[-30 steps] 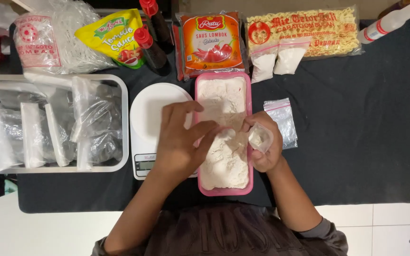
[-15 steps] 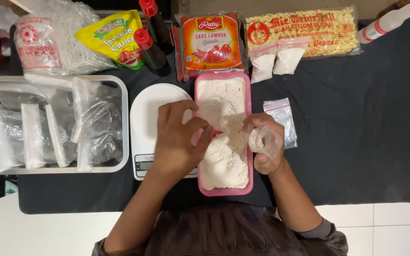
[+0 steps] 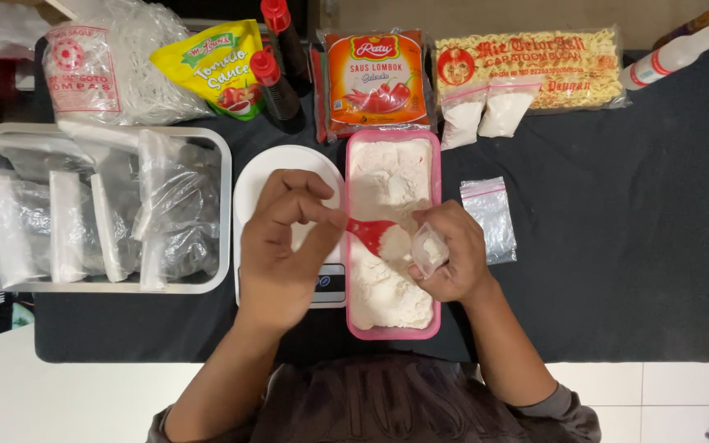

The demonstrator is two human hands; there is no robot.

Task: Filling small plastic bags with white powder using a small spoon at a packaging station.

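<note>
My left hand (image 3: 282,246) holds a small red spoon (image 3: 373,233) heaped with white powder, its bowl pointing right over a pink rectangular tub (image 3: 436,168) full of white powder. My right hand (image 3: 450,256) grips a small clear zip bag (image 3: 427,252) with a little powder in it, its mouth turned towards the spoon's tip. Both hands hover over the tub's middle. A white kitchen scale (image 3: 272,176) lies under my left hand.
A metal tray (image 3: 225,164) of clear bags sits at the left. An empty zip bag (image 3: 491,218) lies right of the tub. Two filled powder bags (image 3: 486,115), sauce pouches, dark bottles (image 3: 276,82), noodle packs and a white bottle (image 3: 683,47) line the back of the black mat.
My left hand has drawn back to the left and lifted the red spoon with powder out of the tub. My right hand brought the small bag closer to the spoon.
</note>
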